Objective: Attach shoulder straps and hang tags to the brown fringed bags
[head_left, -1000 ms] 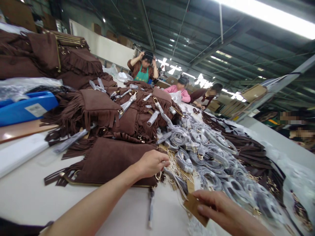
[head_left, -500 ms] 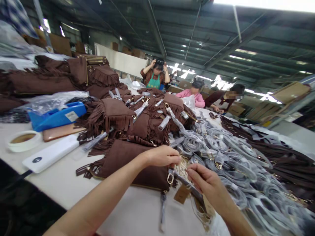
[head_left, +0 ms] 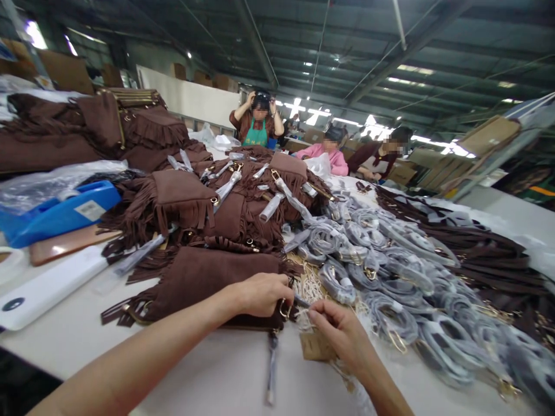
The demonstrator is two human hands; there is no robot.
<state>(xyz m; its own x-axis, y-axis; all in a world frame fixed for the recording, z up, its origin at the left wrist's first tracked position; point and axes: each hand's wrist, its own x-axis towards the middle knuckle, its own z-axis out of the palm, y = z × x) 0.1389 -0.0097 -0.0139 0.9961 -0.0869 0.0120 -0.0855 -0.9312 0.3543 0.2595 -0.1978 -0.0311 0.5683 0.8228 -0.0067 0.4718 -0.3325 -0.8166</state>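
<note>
A brown fringed bag (head_left: pixel 208 280) lies flat on the white table (head_left: pixel 208 370). Over its right end is my left hand (head_left: pixel 269 294), fingers closed by a gold clasp (head_left: pixel 285 309) and a wrapped strap end; its exact grip is partly hidden. To the right, my right hand (head_left: pixel 336 326) pinches thin pale string, with a brown paper tag (head_left: pixel 315 345) hanging just beside the fingers. A plastic-wrapped zipper pull (head_left: pixel 272 370) extends from the bag's lower right corner toward the front. Loose pale strings (head_left: pixel 310 283) lie behind the hands.
More brown fringed bags (head_left: pixel 186 193) are piled behind. Grey wrapped straps (head_left: pixel 390 277) cover the right side, with brown straps (head_left: pixel 481 248) beyond. At left are a blue tape dispenser (head_left: pixel 60 214), a white device (head_left: pixel 52 286) and a tape roll (head_left: pixel 11 266). Several people are across the table.
The view has shifted right, so things appear farther left. My right hand has come closer to the clasp, and its fingers now pinch string near the paper tag.
</note>
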